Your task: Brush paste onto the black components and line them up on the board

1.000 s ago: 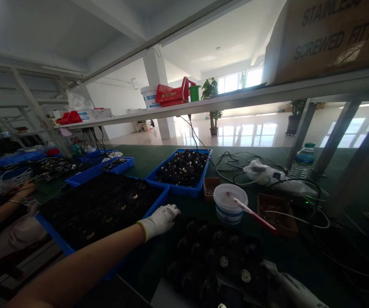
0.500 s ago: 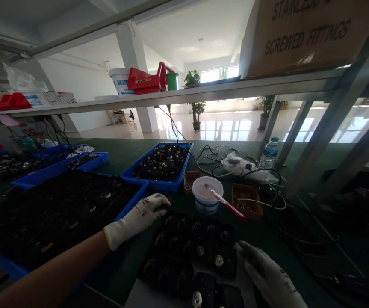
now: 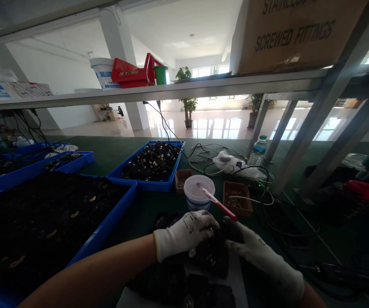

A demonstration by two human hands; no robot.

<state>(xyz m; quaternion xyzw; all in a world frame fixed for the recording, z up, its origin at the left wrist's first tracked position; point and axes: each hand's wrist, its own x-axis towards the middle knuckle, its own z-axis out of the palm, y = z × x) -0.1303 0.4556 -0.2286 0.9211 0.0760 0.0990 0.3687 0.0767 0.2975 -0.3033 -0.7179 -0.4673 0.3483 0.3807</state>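
My left hand (image 3: 192,231), in a white glove, reaches over a group of black parts (image 3: 203,254) in front of me. Its fingers are bent and pressed together above them; whatever they hold is too dark and small to make out. From the other side comes my right hand (image 3: 255,246), in a smudged white glove. Its thumb and fingers close around a dark part at the right end of the group. Round shiny metal pieces show on some of the parts. Under them lies a pale sheet (image 3: 240,278).
A white tub (image 3: 192,203) holds a red-handled brush (image 3: 222,205). Small cardboard boxes (image 3: 246,207) flank it. Blue trays (image 3: 115,229) of black parts stand left and behind. Cables, a plastic bag (image 3: 229,162) and a water bottle (image 3: 258,149) lie toward the shelf post (image 3: 302,111).
My left hand has moved right, from beside the blue tray to over the black parts. My right hand has come in closer to it. The view has shifted a little to the right.
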